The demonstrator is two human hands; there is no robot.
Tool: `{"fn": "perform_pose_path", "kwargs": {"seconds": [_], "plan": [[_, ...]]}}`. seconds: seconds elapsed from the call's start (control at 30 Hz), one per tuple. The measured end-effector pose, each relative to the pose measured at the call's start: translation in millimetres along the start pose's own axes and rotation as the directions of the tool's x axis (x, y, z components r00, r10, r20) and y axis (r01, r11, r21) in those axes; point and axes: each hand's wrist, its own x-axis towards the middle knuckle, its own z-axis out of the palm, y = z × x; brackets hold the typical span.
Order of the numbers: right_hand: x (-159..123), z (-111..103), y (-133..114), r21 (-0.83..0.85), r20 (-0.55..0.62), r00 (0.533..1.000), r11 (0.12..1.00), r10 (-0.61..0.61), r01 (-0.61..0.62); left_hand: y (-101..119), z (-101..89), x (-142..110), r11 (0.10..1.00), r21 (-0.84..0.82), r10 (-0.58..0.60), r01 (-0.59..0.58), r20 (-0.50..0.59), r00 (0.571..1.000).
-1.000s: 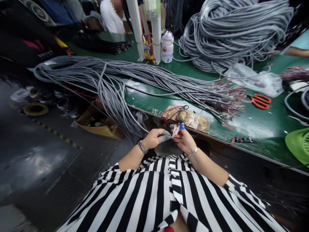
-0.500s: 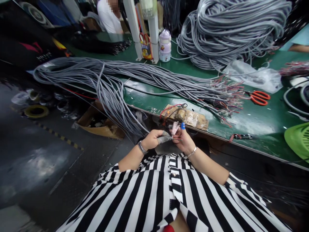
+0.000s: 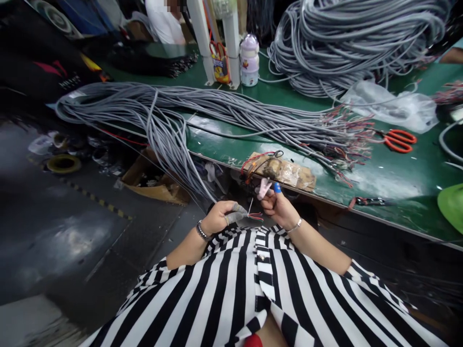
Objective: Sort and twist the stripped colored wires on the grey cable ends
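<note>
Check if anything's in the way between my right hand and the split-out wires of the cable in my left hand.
Nothing visible blocks it: only an open gap separates your right hand, holding the pink clip, from the red wires fanning out beyond your left hand.

I see the grey cable [image 3: 246, 215] with its end bared, red wires [image 3: 256, 218] splayed toward three o'clock and a white wire [image 3: 251, 205] toward twelve. The pale pink clip-like piece [image 3: 264, 188] lies tilted at one o'clock from that end, apart from it.
</note>
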Motion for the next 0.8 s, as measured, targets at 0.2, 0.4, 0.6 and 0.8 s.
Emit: {"fn": "perform_pose_path", "kwargs": {"seconds": [0.2, 0.4, 0.6, 0.8], "plan": [[-2.1, 8.0, -8.8, -0.069, -0.040, 0.998, 0.996, -0.051, 0.048, 5.9, -4.4, 20.1, 0.998, -0.058, 0.000, -0.002, -0.029, 1.000], [-0.4, 8.9, -10.4, -0.093, -0.109, 0.992, 0.994, -0.060, 0.050, -0.2, 0.4, 35.2, 0.989, -0.138, -0.053, 0.044, -0.059, 0.997], [7.3, 7.8, -9.3, -0.070, -0.107, 0.992, 0.996, -0.069, 0.061, -6.2, 7.4, 42.2, 0.987, -0.156, -0.047, 0.039, -0.045, 0.998], [10.6, 12.6, -4.7, -0.076, -0.139, 0.977, 0.986, -0.159, 0.149, -5.2, 11.4, 50.3, 0.982, -0.162, -0.094, 0.093, -0.001, 0.996]]}}
